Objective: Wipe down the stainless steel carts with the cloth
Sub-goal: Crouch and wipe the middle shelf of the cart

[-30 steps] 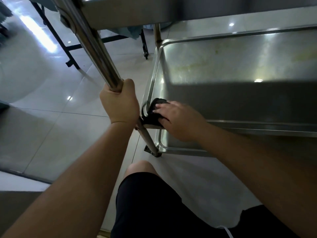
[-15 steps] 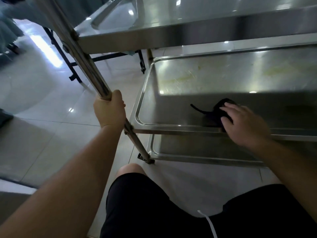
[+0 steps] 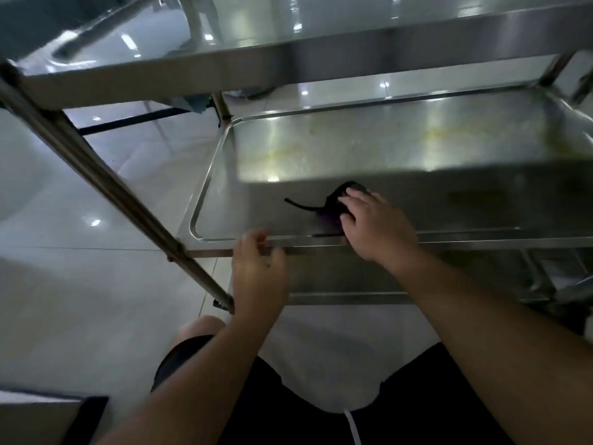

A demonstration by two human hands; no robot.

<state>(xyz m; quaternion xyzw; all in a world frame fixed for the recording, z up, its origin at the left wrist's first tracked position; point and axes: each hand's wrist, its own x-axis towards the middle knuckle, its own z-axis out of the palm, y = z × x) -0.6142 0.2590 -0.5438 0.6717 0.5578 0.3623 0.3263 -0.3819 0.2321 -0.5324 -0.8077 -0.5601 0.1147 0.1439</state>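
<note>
Left hand point(image 3: 260, 271) is off the slanted steel post point(image 3: 106, 184) it gripped a second ago; now lower centre, fingers loosely curled, holding nothing, at the front rim of the stainless steel cart's middle shelf point(image 3: 401, 240). Right hand point(image 3: 373, 224) presses the crumpled black cloth point(image 3: 337, 203) flat-fingered mid-frame, near that rim. Yellowish stains toward the back look unwiped, so I'd say plenty is left.
</note>
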